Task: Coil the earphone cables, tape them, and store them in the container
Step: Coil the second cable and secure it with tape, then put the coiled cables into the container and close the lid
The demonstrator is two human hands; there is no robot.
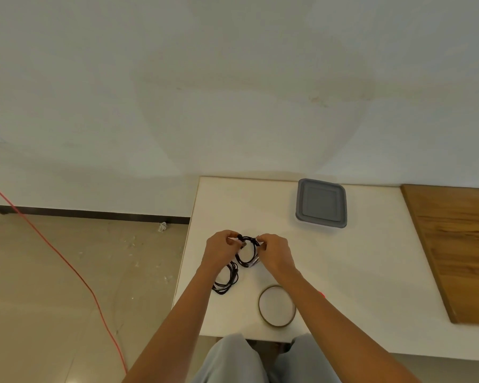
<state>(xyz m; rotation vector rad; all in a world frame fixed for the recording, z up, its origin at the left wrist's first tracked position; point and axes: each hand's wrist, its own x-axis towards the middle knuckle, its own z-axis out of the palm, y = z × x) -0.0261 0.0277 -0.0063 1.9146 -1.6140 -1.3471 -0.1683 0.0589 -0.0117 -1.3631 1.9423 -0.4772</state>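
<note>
Earphone cable, black and already wound into a small loop, hangs between my two hands just above the white table, near its left edge. My left hand pinches the top left of the loop, where an earbud and some loose strands bunch together, with my fingers curled in round them. My right hand pinches the top right of the same loop, thumb and fingertips closed on the strands. Something pale glints at the loop's lower right; I cannot tell what it is.

A second coiled earphone cable, also black, lies flat on the table just below my left hand and partly under my left wrist. The tape roll, a thin ring with a dark rim, lies flat near the table's front edge, just beside my right forearm. The container, with a grey lid on it, sits farther back on the table to the right, well apart from my hands.

A wooden board covers the right part of the table. On the tiled floor to the left, a red cord runs diagonally toward me. My knees in pale grey trousers show below the table edge.
</note>
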